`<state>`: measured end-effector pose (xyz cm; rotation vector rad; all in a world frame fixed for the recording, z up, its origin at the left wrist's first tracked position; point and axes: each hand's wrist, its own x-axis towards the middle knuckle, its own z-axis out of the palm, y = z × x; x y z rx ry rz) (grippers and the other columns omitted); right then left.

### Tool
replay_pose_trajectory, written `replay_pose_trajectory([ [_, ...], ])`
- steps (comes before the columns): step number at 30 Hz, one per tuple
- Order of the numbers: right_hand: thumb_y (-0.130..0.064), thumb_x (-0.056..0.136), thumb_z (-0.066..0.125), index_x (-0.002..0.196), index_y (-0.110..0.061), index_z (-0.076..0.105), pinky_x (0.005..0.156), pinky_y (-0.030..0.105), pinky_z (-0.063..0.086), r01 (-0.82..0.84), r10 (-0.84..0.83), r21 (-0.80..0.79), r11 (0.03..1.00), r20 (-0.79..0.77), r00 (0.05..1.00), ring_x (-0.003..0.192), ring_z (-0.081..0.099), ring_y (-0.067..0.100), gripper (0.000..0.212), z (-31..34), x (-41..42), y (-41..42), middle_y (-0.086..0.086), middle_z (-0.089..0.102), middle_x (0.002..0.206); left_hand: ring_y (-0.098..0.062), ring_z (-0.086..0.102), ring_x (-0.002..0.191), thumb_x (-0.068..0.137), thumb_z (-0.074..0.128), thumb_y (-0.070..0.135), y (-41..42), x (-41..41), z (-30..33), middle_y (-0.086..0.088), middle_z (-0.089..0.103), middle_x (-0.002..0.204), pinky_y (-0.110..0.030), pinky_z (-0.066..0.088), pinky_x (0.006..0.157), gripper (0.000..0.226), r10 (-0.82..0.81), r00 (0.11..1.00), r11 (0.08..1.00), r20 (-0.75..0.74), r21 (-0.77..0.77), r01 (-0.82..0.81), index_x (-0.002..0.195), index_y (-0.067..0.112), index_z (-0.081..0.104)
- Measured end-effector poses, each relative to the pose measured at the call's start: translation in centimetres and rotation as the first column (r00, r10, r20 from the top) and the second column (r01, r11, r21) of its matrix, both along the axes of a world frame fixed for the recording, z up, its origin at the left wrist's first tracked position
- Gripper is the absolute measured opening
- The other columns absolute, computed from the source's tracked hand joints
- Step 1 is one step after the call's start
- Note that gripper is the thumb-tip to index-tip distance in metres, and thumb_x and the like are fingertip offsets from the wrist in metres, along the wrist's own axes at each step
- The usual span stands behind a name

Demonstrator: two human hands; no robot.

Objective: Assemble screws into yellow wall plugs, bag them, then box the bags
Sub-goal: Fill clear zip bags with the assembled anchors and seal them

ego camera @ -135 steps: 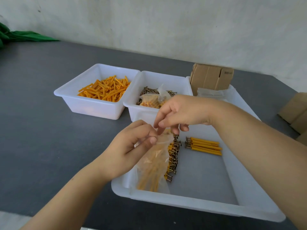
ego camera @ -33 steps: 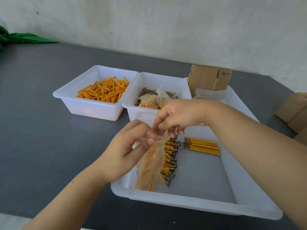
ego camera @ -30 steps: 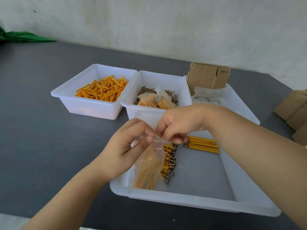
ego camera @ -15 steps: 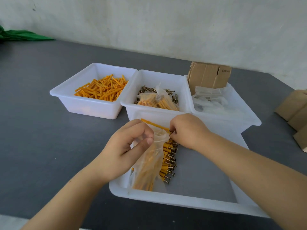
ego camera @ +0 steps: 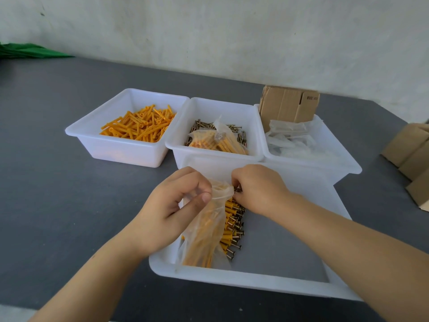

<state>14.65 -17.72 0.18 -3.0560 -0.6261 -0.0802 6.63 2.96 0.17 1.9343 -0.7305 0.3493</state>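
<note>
A dark grey table (ego camera: 58, 182) fills most of the view, its matte top running back to a pale, whitewashed wall (ego camera: 232, 31) marked with faint scuffs and specks. At the far left, a piece of green cloth (ego camera: 27, 51) lies where table meets wall. Soft, even light leaves only weak shadows.

Hidden under the curled right hand (ego camera: 257, 189): the fingertips, the bag mouth (ego camera: 221, 188), perhaps a few plugs. Blurred through the bag's film (ego camera: 204, 235): plug count unreadable. Cut by the right edge: cardboard boxes (ego camera: 413, 154). Too small to read: print on the carton flap (ego camera: 312, 98).
</note>
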Motion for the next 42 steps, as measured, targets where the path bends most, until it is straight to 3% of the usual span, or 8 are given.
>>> replay_pose_trajectory([
  [9,-0.021,0.089,0.066,0.096,-0.022,0.070,0.079,0.034,0.054,0.023,-0.008,0.224,0.974,-0.067,0.998,0.091,0.063,0.018,0.008,0.3,-0.1,0.0,-0.005,0.068,0.096,-0.026,0.059,0.086,0.097,0.051,0.024,0.0,0.0,0.1,0.001,0.060,0.091,-0.043,0.050,0.075,0.018,0.001,1.000,1.000,-0.003,0.001,-0.001,0.089,0.014,0.064],
  [13,-0.020,0.094,0.059,0.110,-0.025,0.072,0.076,0.030,0.049,-0.011,0.014,0.113,0.994,-0.028,1.000,0.099,0.062,0.022,0.020,0.1,0.2,0.4,-0.003,0.068,0.105,-0.028,0.059,0.086,0.097,0.051,0.024,0.0,0.0,0.0,0.000,0.060,0.091,-0.045,0.050,0.075,0.018,0.002,1.000,1.000,-0.013,-0.004,-0.002,0.088,0.015,0.064],
  [17,-0.018,0.095,0.051,0.104,-0.020,0.069,0.070,0.031,0.047,-0.039,0.039,0.022,0.999,-0.001,0.999,0.094,0.061,0.023,0.020,0.0,0.2,0.6,0.000,0.065,0.099,-0.028,0.059,0.087,0.097,0.051,0.024,0.0,0.0,-0.1,0.001,0.060,0.091,-0.044,0.050,0.076,0.017,0.004,1.000,1.000,-0.009,0.001,-0.004,0.089,0.015,0.064],
  [24,-0.011,0.097,0.047,0.102,-0.014,0.066,0.073,0.033,0.049,-0.029,0.029,0.139,0.990,-0.003,1.000,0.088,0.060,0.022,0.020,0.5,0.5,0.6,0.004,0.065,0.097,-0.027,0.059,0.087,0.097,0.051,0.024,0.1,0.1,-0.1,0.000,0.059,0.090,-0.045,0.049,0.075,0.017,-0.001,1.000,1.000,-0.008,-0.001,0.001,0.088,0.015,0.063],
  [26,-0.007,0.096,0.050,0.101,-0.014,0.069,0.071,0.028,0.049,0.040,-0.026,0.310,0.950,-0.047,0.999,0.085,0.062,0.019,0.021,0.7,0.6,0.8,0.002,0.066,0.093,-0.027,0.059,0.087,0.098,0.051,0.024,0.1,0.1,-0.1,0.001,0.059,0.090,-0.045,0.050,0.075,0.017,-0.002,1.000,1.000,-0.005,-0.003,0.002,0.088,0.016,0.063],
  [29,-0.001,0.091,0.060,0.096,-0.020,0.072,0.065,0.020,0.051,0.230,-0.087,0.594,0.771,-0.259,0.962,0.075,0.071,0.010,0.024,1.2,0.9,0.9,0.001,0.073,0.087,-0.027,0.059,0.086,0.097,0.052,0.023,0.1,0.1,-0.1,0.001,0.059,0.090,-0.044,0.050,0.075,0.017,-0.001,1.000,1.000,-0.002,-0.003,0.001,0.088,0.016,0.063],
  [35,0.002,0.076,0.080,0.084,-0.024,0.077,0.069,0.025,0.060,0.400,-0.016,0.756,0.519,-0.459,0.888,0.082,0.072,0.019,0.027,1.4,0.8,1.0,0.004,0.074,0.087,-0.027,0.059,0.086,0.098,0.052,0.022,0.1,0.1,-0.1,0.001,0.058,0.090,-0.044,0.050,0.074,0.016,-0.005,1.000,1.000,0.009,0.013,0.005,0.088,0.015,0.063],
  [42,-0.011,0.087,0.076,0.083,-0.027,0.075,0.075,0.032,0.062,0.158,0.029,0.803,0.575,-0.213,0.977,0.076,0.074,0.021,0.016,2.5,0.9,0.4,-0.001,0.076,0.075,-0.025,0.059,0.087,0.098,0.055,0.016,0.0,0.1,0.0,0.003,0.059,0.092,-0.037,0.050,0.076,0.012,0.001,1.000,0.999,0.003,0.032,-0.001,0.089,0.016,0.064],
])
